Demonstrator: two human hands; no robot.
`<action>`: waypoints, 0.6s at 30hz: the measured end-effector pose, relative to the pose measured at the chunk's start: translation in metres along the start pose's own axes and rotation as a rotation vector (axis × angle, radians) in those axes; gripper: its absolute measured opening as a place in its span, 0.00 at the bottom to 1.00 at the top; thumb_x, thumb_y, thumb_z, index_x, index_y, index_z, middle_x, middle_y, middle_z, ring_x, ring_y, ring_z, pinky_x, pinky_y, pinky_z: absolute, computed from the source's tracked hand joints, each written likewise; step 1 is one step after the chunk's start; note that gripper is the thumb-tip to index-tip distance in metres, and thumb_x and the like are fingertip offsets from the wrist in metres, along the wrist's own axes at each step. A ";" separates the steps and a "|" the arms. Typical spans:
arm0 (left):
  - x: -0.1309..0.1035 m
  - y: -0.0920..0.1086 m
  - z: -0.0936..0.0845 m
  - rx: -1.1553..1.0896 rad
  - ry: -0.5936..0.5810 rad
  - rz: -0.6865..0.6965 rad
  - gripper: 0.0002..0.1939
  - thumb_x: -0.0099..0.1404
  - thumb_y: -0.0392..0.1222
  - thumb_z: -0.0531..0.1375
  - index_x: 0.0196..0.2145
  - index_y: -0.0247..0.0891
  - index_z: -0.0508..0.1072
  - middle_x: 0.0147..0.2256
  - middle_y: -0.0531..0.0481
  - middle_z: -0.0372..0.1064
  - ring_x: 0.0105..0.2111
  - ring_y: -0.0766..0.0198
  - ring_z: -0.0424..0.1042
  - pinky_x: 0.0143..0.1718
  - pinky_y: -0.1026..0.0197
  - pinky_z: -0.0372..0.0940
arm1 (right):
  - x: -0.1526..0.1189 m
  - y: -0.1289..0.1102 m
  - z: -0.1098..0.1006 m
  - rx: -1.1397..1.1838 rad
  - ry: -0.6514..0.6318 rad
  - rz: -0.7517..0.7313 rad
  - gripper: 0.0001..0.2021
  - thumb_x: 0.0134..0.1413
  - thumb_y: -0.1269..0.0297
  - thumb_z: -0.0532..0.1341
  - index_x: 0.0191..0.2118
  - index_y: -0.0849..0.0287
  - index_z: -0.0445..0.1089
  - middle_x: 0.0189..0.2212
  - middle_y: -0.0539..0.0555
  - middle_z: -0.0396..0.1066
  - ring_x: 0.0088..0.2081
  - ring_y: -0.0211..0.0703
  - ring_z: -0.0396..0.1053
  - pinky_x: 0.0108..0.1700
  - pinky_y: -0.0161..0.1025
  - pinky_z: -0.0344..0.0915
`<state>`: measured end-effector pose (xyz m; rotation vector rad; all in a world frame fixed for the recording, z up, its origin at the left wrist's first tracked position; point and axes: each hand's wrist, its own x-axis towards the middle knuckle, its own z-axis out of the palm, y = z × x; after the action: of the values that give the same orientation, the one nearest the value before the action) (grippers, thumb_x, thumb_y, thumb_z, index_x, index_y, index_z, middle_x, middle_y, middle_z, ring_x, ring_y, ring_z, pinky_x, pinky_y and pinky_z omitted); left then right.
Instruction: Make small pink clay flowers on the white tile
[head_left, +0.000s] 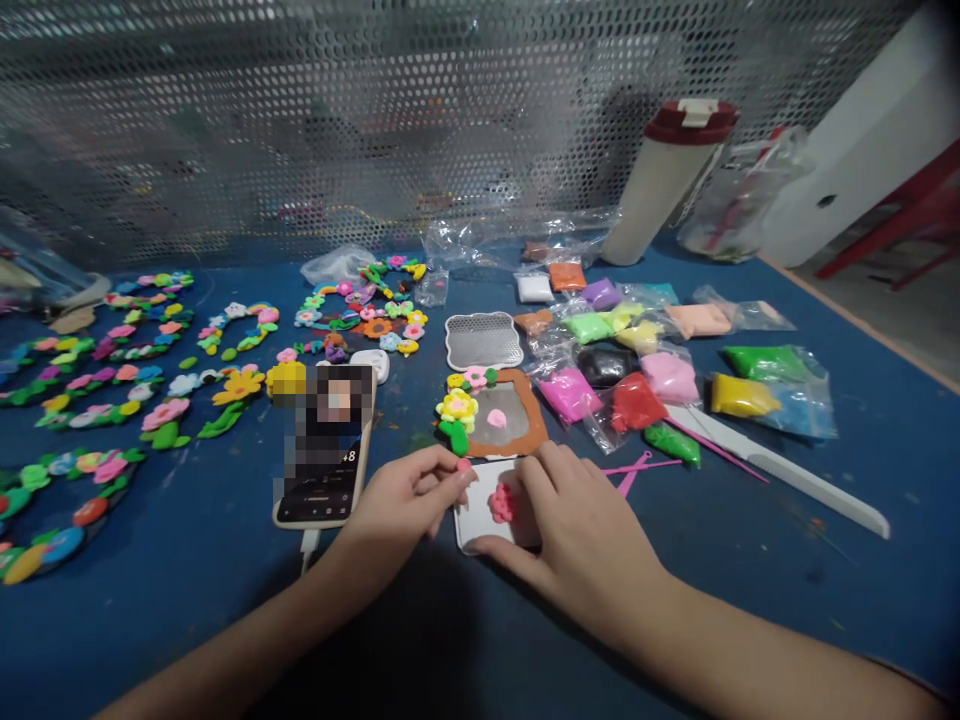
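A small lump of pink modelling clay (pixel 465 466) is pinched between the thumb and forefinger of my left hand (pixel 409 492). My right hand (pixel 581 515) steadies a small white board (pixel 472 520), thumb along its near edge and fingers over its right side. On this board lies a pink clay flower (pixel 502 502), made of several rounded bits. Just beyond is a mirror with a brown clay frame (pixel 536 415); a yellow flower (pixel 457 407) and green leaves decorate its left side, and a light pink clay piece (pixel 496 419) rests on its glass.
Behind the framed mirror lies another mirror (pixel 484 341). Bags of coloured clay (pixel 592 365), a white knife-like tool (pixel 795 470) and pink tools (pixel 634 470) lie right. A phone (pixel 330 450) and decorated clay frames (pixel 112 370) are left. A tumbler (pixel 664 185) stands behind.
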<state>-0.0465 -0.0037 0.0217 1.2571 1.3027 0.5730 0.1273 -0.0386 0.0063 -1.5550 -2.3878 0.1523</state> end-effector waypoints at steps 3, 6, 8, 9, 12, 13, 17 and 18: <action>0.000 -0.003 -0.001 0.006 -0.010 0.014 0.12 0.57 0.48 0.58 0.27 0.35 0.69 0.21 0.57 0.64 0.16 0.73 0.57 0.19 0.69 0.52 | 0.003 -0.003 0.001 -0.073 0.037 -0.031 0.13 0.54 0.52 0.58 0.31 0.58 0.64 0.29 0.55 0.65 0.31 0.50 0.63 0.31 0.44 0.58; 0.001 -0.003 -0.002 0.022 -0.010 0.025 0.11 0.58 0.47 0.58 0.27 0.35 0.68 0.21 0.57 0.64 0.17 0.73 0.56 0.20 0.69 0.52 | 0.004 -0.002 0.001 -0.046 0.052 -0.060 0.07 0.56 0.61 0.57 0.32 0.58 0.65 0.29 0.54 0.66 0.31 0.49 0.63 0.31 0.43 0.55; 0.002 -0.003 -0.003 0.037 -0.010 0.030 0.11 0.59 0.47 0.57 0.26 0.35 0.68 0.21 0.57 0.63 0.17 0.73 0.56 0.19 0.69 0.51 | 0.004 0.000 0.000 0.006 0.065 -0.072 0.05 0.57 0.63 0.57 0.32 0.58 0.65 0.29 0.53 0.67 0.31 0.48 0.63 0.32 0.43 0.54; 0.002 -0.003 -0.003 0.045 -0.011 0.034 0.11 0.59 0.47 0.57 0.26 0.36 0.68 0.20 0.57 0.63 0.17 0.73 0.56 0.20 0.68 0.51 | 0.003 0.001 0.000 0.041 0.072 -0.081 0.05 0.57 0.64 0.57 0.32 0.58 0.65 0.30 0.52 0.68 0.32 0.48 0.63 0.33 0.43 0.54; 0.001 -0.005 -0.002 0.077 -0.005 0.051 0.12 0.60 0.47 0.57 0.28 0.36 0.68 0.20 0.58 0.61 0.18 0.72 0.56 0.21 0.68 0.51 | 0.002 0.005 -0.001 0.189 0.080 -0.114 0.03 0.58 0.66 0.57 0.34 0.57 0.65 0.31 0.51 0.70 0.34 0.46 0.64 0.36 0.43 0.55; 0.000 -0.006 -0.002 0.091 0.006 0.059 0.12 0.60 0.47 0.57 0.28 0.36 0.69 0.20 0.58 0.60 0.19 0.71 0.56 0.21 0.68 0.51 | 0.001 0.006 -0.002 0.253 0.076 -0.111 0.02 0.59 0.67 0.56 0.35 0.57 0.66 0.32 0.51 0.70 0.35 0.45 0.65 0.37 0.43 0.56; 0.000 -0.007 0.000 0.147 0.061 0.091 0.10 0.60 0.46 0.57 0.29 0.37 0.70 0.20 0.58 0.58 0.20 0.70 0.56 0.21 0.67 0.50 | 0.003 0.008 -0.010 0.645 0.011 0.003 0.04 0.59 0.71 0.56 0.38 0.57 0.66 0.35 0.51 0.68 0.38 0.41 0.66 0.39 0.39 0.61; 0.000 -0.007 0.001 0.156 0.064 0.095 0.10 0.60 0.46 0.58 0.29 0.37 0.70 0.20 0.58 0.59 0.20 0.69 0.56 0.21 0.67 0.50 | 0.004 0.008 -0.011 0.752 -0.009 0.045 0.04 0.57 0.72 0.57 0.37 0.57 0.67 0.35 0.51 0.68 0.38 0.40 0.66 0.39 0.38 0.62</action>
<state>-0.0481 -0.0062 0.0154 1.4453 1.3673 0.5916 0.1363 -0.0320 0.0158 -1.2231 -1.9373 0.9401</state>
